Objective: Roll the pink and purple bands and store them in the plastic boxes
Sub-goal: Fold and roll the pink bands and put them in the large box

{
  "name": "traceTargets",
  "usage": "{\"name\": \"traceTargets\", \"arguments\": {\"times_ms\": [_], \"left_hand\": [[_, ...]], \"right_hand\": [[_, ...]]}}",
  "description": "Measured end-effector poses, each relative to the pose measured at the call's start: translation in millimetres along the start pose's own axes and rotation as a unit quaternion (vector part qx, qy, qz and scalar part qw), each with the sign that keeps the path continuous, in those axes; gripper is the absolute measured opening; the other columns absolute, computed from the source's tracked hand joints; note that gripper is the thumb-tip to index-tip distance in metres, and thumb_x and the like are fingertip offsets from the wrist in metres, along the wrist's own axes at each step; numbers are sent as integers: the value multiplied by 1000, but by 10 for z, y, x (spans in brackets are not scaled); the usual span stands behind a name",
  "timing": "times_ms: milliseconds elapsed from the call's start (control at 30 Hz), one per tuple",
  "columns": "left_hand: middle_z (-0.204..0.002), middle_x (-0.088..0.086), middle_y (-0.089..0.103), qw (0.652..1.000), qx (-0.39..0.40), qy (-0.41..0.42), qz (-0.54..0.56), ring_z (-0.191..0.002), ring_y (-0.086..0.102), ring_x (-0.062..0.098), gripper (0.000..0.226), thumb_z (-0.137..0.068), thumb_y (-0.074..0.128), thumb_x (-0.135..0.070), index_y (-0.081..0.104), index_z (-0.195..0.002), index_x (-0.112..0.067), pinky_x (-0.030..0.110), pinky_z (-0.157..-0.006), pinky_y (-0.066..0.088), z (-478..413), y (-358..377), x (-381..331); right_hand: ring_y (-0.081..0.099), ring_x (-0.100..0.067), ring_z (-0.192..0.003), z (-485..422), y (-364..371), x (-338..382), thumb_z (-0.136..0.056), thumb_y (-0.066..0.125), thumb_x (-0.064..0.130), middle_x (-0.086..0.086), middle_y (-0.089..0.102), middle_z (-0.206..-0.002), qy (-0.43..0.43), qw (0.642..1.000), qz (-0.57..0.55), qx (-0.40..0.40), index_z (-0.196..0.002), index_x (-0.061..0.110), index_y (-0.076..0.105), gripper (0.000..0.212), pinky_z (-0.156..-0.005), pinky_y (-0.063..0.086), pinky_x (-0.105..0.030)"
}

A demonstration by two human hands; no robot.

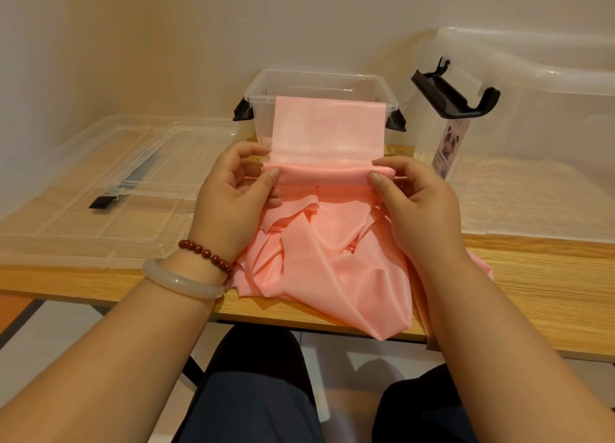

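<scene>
A long pink band (327, 258) lies crumpled on the wooden table (539, 286) and spills over its front edge. Its far end stands up flat in front of a clear open plastic box (263, 86) with black latches. Between my hands a narrow roll of the band runs left to right. My left hand (233, 189) pinches the roll's left end with thumb on top. My right hand (411, 193) pinches the right end the same way. No purple band is in view.
A clear lid (100, 183) with a black latch lies flat at the left of the table. At the right stands a second clear box (442, 133) on its side with a black handle and a label. A large clear container (549, 109) sits behind it.
</scene>
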State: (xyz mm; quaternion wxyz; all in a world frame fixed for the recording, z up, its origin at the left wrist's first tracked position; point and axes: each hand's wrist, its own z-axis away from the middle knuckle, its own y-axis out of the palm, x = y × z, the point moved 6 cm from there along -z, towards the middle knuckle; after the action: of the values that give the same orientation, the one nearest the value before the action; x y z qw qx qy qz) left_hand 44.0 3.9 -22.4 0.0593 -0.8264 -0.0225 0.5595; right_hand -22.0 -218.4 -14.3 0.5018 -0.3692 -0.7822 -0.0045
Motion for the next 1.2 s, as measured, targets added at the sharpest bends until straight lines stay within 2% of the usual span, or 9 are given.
{"name": "traceTargets", "arguments": {"times_ms": [167,300,467,567,667,733,867,1033,1200], "left_hand": [[-99,-2,68,1000,5,3,5,-76,69,6,19,-94,58,-13,66,-101,-29,17,-68,55,32,6,-27],[-99,-7,68,1000,10,-10,-4,-90,67,9,24,-86,69,-14,68,-103,-30,25,-78,57,36,-18,-13],[-96,-10,69,1000,16,-7,-8,-86,68,4,26,-88,66,-11,67,-99,-35,19,-74,56,33,-3,-20],[-99,-5,70,1000,17,1,-12,-87,69,8,21,-90,65,-15,68,-96,-35,20,-74,55,27,7,-33],[-94,-4,70,1000,14,4,3,-77,69,5,19,-90,64,-14,67,-99,-31,15,-68,54,36,6,-49],[-95,-2,69,1000,14,10,0,-74,68,5,20,-90,64,-14,65,-100,-32,16,-67,55,35,10,-57],[-94,6,66,999,12,-10,32,-69,69,8,26,-91,63,-9,58,-98,-33,17,-62,55,27,25,-42],[-95,-2,71,999,14,-12,30,-76,70,6,18,-89,65,-11,69,-102,-24,17,-68,55,46,20,-36],[-97,-11,68,1000,24,8,-2,-83,64,-5,33,-82,73,-8,67,-109,-27,13,-76,53,47,20,-47]], "right_hand": [[60,-2,-81,15,-3,11,-94,62,21,21,61,-94,-2,1000,-9,-1,-101,38,63,19,-71,49,-16],[56,11,-85,13,-2,10,-92,65,20,32,59,-89,-2,1000,-8,2,-99,36,67,18,-76,45,-9],[51,20,-91,17,-1,26,-86,73,17,25,56,-100,-20,1000,7,10,-104,36,64,27,-78,39,0],[52,12,-86,13,-15,30,-89,69,20,14,61,-98,-34,999,14,-2,-94,38,66,19,-74,38,-2],[50,8,-85,6,-23,28,-89,70,21,12,55,-98,-35,999,13,-14,-91,33,67,13,-74,35,-2],[52,4,-85,-4,-13,20,-90,69,21,10,57,-98,-38,999,26,-11,-91,31,65,11,-74,38,-6],[59,-9,-83,9,-2,-31,-92,65,26,9,62,-96,-4,1000,-10,-6,-98,38,61,14,-72,51,-25],[59,-8,-84,24,-29,-2,-91,66,24,15,62,-93,-5,1000,-16,-12,-95,33,64,10,-77,53,-32],[65,-11,-92,26,-2,-53,-84,74,21,6,64,-110,14,1000,-17,12,-108,35,62,30,-83,57,-31]]}}
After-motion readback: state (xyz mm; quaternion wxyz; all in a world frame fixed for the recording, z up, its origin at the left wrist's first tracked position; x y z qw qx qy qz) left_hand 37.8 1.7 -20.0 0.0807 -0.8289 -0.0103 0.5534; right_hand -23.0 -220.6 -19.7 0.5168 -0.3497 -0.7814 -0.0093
